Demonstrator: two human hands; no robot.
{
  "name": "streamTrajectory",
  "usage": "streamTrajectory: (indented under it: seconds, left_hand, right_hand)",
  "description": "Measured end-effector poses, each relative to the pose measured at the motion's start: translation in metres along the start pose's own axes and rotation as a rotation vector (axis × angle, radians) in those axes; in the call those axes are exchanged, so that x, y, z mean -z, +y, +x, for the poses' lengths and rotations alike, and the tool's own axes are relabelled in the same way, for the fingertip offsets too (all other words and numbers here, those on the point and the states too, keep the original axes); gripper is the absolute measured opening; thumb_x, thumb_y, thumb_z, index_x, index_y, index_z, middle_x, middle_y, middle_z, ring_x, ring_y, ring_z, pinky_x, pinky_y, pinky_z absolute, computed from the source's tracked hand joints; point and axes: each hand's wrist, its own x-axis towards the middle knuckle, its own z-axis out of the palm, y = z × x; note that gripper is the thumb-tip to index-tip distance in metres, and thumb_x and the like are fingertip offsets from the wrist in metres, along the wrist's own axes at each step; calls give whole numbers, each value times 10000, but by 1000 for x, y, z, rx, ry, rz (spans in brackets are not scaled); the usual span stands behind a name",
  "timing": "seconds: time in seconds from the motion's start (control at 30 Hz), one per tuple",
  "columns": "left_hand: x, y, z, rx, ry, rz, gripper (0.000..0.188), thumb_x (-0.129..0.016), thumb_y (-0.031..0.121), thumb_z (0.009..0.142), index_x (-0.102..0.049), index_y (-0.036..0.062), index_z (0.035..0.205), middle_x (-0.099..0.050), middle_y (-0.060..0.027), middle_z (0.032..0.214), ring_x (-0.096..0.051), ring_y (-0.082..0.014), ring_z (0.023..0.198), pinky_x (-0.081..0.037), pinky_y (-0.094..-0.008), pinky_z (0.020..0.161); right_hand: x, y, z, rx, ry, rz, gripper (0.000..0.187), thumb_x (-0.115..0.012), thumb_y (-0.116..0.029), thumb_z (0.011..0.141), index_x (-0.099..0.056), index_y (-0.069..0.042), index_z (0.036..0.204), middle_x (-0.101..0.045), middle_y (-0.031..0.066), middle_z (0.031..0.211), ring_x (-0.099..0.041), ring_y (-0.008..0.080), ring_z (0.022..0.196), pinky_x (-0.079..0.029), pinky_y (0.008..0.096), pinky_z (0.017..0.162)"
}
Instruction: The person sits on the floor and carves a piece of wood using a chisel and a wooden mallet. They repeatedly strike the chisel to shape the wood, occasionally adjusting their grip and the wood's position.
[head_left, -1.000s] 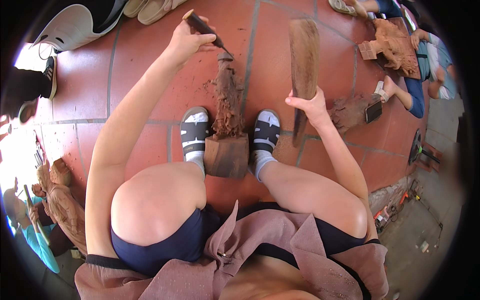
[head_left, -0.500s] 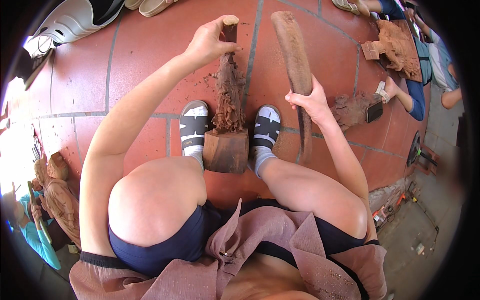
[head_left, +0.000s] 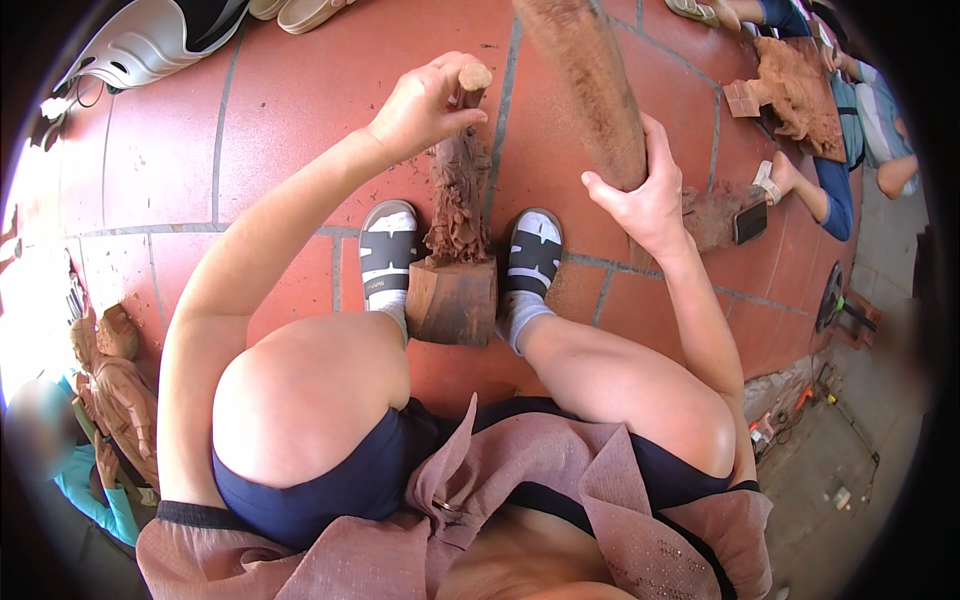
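Note:
Between my sandalled feet stands a dark wooden carving (head_left: 458,200) with intricate figures, rising from a squared wood base (head_left: 452,300). My left hand (head_left: 415,115) is closed around a chisel at the far, upper end of the carving. The round pale butt of the chisel (head_left: 474,78) faces up; its blade is hidden. In my right hand (head_left: 648,200) is the lower part of a long, thick wooden club (head_left: 585,85), lifted to the right of the carving. The club's far end runs out of the picture at the top.
Right of my feet lies another brown carving (head_left: 705,222) with a dark flat device (head_left: 750,222) by it. A person at upper right sits by a carved panel (head_left: 795,100). Lower left, another person holds a carved figure (head_left: 122,385). Wood chips dot the red tiles (head_left: 290,120).
The club has swung up and away from the floor, toward the camera, as my right hand turned. My left hand and the chisel have shifted slightly nearer and to the right.

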Motion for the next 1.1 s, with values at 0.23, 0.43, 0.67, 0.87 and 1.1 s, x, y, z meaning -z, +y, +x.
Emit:
streamTrajectory:
  seconds: [0.23,0.43,0.67,0.87,1.1]
  left_hand:
    - [-5,-11,1,33,-41,17,326,-744,100,743,-563,39,1007,-586,-112,911,-610,-261,781,-519,-355,714]
    - [-8,-8,9,-25,-34,55,333,-762,120,736,-557,13,976,-595,-123,903,-617,-271,805,-517,-365,738]
    - [18,-18,16,267,72,-235,364,-771,19,714,-586,48,1026,-644,-66,966,-643,-180,942,-556,-309,841]
    - [45,-23,23,353,17,-599,342,-708,-18,754,-535,65,1036,-637,-66,941,-643,-172,902,-554,-328,807]
    - [35,-17,22,280,-69,-524,277,-626,-91,726,-574,54,956,-659,-72,932,-653,-174,905,-549,-318,820]
  right_hand:
    - [0,13,14,161,-64,-373,661,-747,-87,688,-448,-96,1278,-599,144,1158,-607,295,1065,-487,358,898]
    - [0,18,16,117,6,-284,673,-740,-84,689,-444,-115,1292,-591,152,1178,-594,312,1088,-483,368,903]
    - [6,12,17,17,-96,-363,683,-734,-91,696,-431,-89,1308,-591,154,1187,-596,301,1091,-471,368,924]
    - [5,15,11,-99,-102,-198,698,-743,-105,676,-442,-96,1306,-606,145,1163,-603,273,1079,-467,361,921]
    - [6,11,11,-118,-126,-149,703,-744,-108,675,-442,-92,1309,-616,140,1151,-603,254,1078,-463,358,922]
